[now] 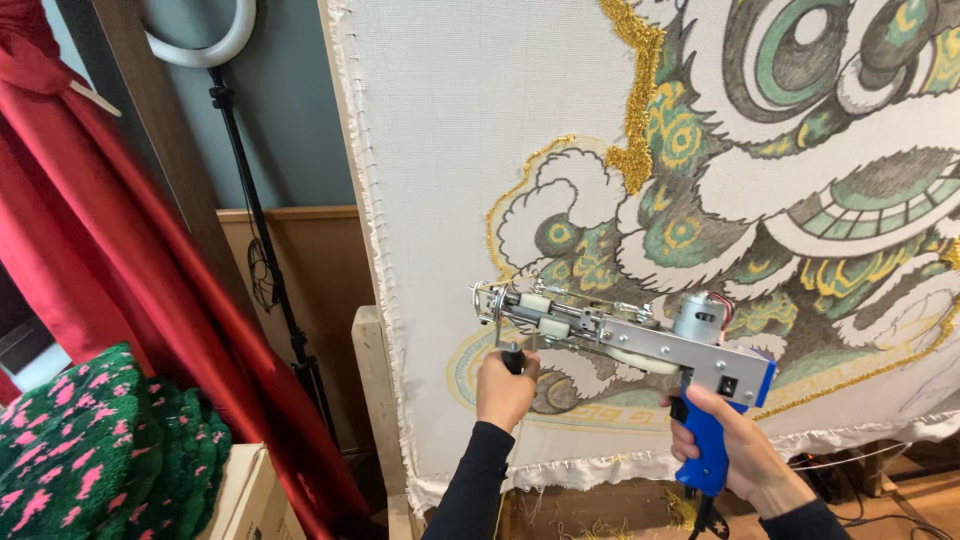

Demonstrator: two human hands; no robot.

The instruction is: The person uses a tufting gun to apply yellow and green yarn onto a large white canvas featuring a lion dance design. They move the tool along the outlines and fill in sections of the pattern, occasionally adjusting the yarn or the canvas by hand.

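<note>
Now we hold the tufting gun (pixel 640 335) against the stretched cloth (pixel 450 150). Our left hand (pixel 503 388) clamps its front handle; our right hand (pixel 728 445) grips its blue handle (pixel 705 450).

tufting gun (pixel 620 335) before stretched cloth (pixel 470 150) — curtain (pixel 100 230) left, light stand (pixel 265 250) between

**Both hands raised and clenched**

The left hand (pixel 503 388) is fisted, knuckles toward the camera, its black-sleeved forearm rising from below. To its right and slightly nearer, the right hand (pixel 735 445) is curled tight, fingers wrapped, wrist bent and angled in from the lower right.
</note>
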